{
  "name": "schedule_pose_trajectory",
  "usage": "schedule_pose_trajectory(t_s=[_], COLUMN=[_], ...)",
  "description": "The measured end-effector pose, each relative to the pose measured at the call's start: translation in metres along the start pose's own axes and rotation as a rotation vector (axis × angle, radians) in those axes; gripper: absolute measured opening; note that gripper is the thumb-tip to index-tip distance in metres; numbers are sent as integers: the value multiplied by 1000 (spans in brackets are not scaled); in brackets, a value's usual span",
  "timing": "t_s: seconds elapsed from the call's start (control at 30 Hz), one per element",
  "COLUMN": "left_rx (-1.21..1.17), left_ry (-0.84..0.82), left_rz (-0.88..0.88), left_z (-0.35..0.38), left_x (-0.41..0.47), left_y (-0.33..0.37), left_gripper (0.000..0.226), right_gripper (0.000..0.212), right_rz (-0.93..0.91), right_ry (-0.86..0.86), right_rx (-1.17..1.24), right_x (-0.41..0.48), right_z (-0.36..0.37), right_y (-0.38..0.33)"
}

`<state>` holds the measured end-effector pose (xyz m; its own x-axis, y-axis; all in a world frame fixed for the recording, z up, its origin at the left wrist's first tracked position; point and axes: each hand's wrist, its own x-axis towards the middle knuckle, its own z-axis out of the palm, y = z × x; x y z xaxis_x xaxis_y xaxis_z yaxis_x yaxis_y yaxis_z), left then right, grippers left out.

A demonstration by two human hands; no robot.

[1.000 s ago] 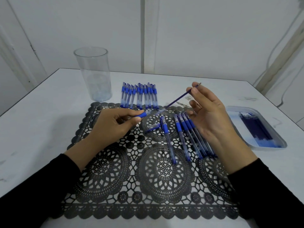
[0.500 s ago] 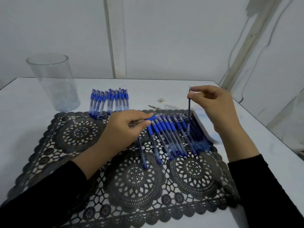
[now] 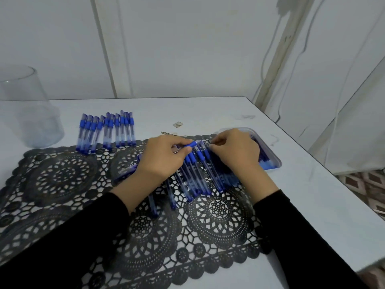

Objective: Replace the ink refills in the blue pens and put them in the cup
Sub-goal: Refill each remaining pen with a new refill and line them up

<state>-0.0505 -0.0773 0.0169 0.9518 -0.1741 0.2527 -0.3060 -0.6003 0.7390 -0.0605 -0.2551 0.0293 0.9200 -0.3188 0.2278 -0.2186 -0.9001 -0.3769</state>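
Note:
My left hand grips a blue pen by its blue grip section, just above the black lace mat. Close to the right of it, my right hand has its fingertips pinched together near the pen's end. The thin ink refill it holds is almost hidden under the fingers. Several loose blue pens lie on the mat beneath both hands. The clear cup stands at the far left with no pens visible in it.
A neat row of blue pens lies behind the mat. A shallow clear tray of dark blue refills sits right of my right hand, partly covered by it. A small scrap lies on the white table. The table's right edge is near.
My right hand has come down with the refill from a raised position to just beside the pen in my left hand. The view has swung right, so the cup now sits at the left edge.

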Motion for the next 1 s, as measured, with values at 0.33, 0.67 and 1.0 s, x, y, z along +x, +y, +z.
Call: schedule_pose_trajectory(t_s=[0.33, 0.67, 1.0], left_rx=[-68, -172, -255], left_ry=[-2, -57, 22], left_rz=[25, 48, 148], left_z=[3, 28, 35], left_x=[1, 12, 2], left_y=[0, 14, 15], left_gripper=[23, 20, 24], right_gripper=[6, 19, 19], right_rz=[-15, -24, -82], right_ry=[-9, -75, -57], right_rx=[415, 134, -98], right_x=[9, 23, 23], right_z=[-34, -37, -15], right_y=[25, 84, 76])
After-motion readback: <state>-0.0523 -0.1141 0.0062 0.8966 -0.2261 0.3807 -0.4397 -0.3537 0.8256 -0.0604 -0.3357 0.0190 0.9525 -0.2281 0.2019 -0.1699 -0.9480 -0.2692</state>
